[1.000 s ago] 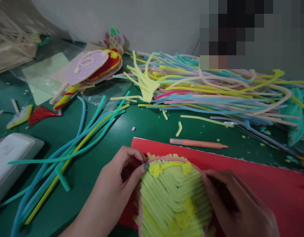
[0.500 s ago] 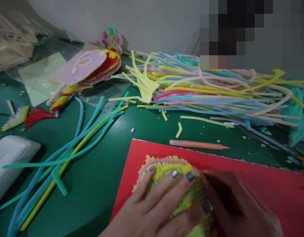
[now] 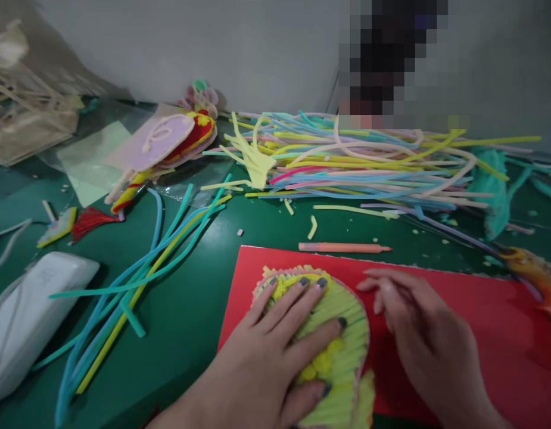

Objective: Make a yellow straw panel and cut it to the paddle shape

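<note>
My left hand (image 3: pixel 279 345) lies flat, fingers spread, on a yellow-green pipe-cleaner fan piece (image 3: pixel 346 316) with a pink rim. The piece rests on a red card sheet (image 3: pixel 481 310) on the green table. My right hand (image 3: pixel 418 322) hovers or rests just right of the piece, fingers loosely extended over the red sheet and holding nothing that I can see. An orange pen-like stick (image 3: pixel 342 247) lies just beyond the red sheet.
A big heap of coloured pipe cleaners (image 3: pixel 369 167) spreads across the back. Loose blue, teal and yellow strands (image 3: pixel 136 280) lie at the left by a white case (image 3: pixel 29 316). Finished fan pieces (image 3: pixel 172 143) and a red tassel (image 3: pixel 90 220) sit at back left. Another person is at the back right.
My left hand went from pinching the piece's top edge to pressing flat on it. My right hand came off the piece's right edge and its fingers stretched out. The view shifted slightly.
</note>
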The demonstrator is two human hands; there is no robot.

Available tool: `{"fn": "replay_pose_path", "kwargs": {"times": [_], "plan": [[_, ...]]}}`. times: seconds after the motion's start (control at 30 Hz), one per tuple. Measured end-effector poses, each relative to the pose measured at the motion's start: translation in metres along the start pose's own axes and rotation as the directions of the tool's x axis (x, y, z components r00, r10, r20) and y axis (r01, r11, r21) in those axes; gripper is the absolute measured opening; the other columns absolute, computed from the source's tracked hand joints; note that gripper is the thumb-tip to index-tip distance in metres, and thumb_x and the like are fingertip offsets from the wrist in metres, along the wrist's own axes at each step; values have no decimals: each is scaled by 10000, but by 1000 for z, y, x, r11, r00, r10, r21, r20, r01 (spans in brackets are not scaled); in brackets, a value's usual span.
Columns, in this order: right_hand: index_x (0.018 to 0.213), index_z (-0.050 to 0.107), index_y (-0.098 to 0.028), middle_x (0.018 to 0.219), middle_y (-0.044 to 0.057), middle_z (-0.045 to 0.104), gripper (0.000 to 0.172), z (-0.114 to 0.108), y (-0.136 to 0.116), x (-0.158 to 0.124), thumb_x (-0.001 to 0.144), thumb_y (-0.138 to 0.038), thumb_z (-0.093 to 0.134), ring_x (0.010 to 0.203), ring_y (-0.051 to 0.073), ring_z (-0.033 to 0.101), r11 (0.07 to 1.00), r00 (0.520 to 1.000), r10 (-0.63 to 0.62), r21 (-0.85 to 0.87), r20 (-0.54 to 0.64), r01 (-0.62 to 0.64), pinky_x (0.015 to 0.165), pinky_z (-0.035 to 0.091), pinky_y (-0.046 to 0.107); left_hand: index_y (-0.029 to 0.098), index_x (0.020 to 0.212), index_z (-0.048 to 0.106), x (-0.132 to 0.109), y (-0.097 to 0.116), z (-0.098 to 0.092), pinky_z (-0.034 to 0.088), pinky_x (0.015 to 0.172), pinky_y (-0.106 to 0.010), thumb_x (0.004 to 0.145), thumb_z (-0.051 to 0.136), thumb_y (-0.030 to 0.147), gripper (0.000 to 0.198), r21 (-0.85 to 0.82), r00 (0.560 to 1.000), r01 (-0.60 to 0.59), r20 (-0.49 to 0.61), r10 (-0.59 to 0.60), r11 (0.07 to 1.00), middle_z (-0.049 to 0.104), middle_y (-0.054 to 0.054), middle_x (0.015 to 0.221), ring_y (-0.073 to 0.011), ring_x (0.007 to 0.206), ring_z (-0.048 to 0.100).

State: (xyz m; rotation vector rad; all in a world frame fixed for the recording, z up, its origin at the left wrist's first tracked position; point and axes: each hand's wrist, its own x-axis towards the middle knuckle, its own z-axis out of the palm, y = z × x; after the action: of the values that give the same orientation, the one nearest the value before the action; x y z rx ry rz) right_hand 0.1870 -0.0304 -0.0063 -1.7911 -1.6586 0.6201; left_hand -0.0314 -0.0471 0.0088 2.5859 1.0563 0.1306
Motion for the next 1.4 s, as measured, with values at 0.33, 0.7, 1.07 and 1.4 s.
{"fn": "replay_pose_path", "kwargs": {"times": [0.33,0.7,1.07,1.4], "plan": [[873,625,-229,845,7,713,304,-6,-6,5,953,-326,348,770,121,663,980,986,-121,170,113,100,680,477,211,323,1441,275,1,0,1,91,1146,-509,908,445,415,567,41,1000,8,26,-9,999,141,-35,1564,-274,1418,174],[893,588,-183,736,39,689,293,-18,-16,5,949,-290,321,698,156,659,990,988,-113,-71,109,121,592,426,235,302,1454,239,5,3,-2,88,1141,-516,933,393,399,552,91,997,25,69,-31,996,91,-51,1571,-263,1432,104],[1115,613,-99,1129,158,629,302,-22,-5,-53,904,-125,400,1035,270,579,762,889,-398,-458,225,457,818,487,382,269,1445,277,7,7,-3,64,1146,-491,953,335,406,514,83,998,31,51,-35,996,119,-62,1568,-234,1435,98],[1158,611,-71,1146,168,646,344,-10,-1,-89,893,-115,395,1039,269,604,724,858,-499,-487,120,489,864,509,411,264,1427,320,8,7,0,57,1148,-483,948,336,428,507,77,1000,31,2,-31,997,155,-74,1560,-217,1434,107]]}}
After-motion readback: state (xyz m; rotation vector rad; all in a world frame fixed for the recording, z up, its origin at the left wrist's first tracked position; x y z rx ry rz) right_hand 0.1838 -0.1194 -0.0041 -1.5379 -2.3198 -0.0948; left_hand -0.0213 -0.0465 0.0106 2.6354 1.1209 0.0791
